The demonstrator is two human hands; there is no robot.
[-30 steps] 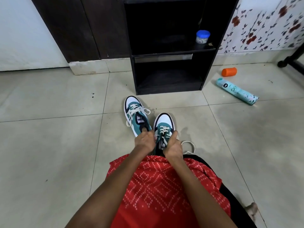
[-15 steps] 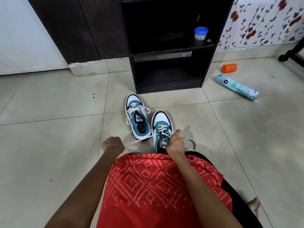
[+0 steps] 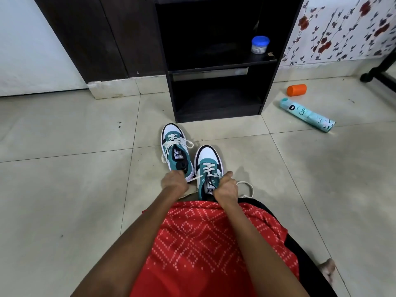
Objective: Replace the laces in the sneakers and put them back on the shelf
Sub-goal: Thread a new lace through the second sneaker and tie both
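Two teal, white and black sneakers stand on the floor tiles in front of a black shelf unit (image 3: 267, 86). The far sneaker (image 3: 171, 136) has its white laces tied. The near sneaker (image 3: 209, 156) is partly laced. My left hand (image 3: 174, 183) is curled at its left side and pinches a white lace end (image 3: 196, 178) that runs into the eyelets. My right hand (image 3: 226, 188) grips the near sneaker's right side, thumb pointing forward. A loose loop of lace (image 3: 248, 187) lies on the floor just right of that hand.
A small jar with a blue lid (image 3: 260, 45) stands on the shelf unit's upper board. An orange cap (image 3: 296, 90) and a teal spray can (image 3: 307, 114) lie on the floor to the right. My red patterned garment (image 3: 203, 243) covers my lap.
Half a second ago my left hand was drawn out to the left with the lace taut; it has come back beside the near sneaker. My right hand stays on the sneaker.
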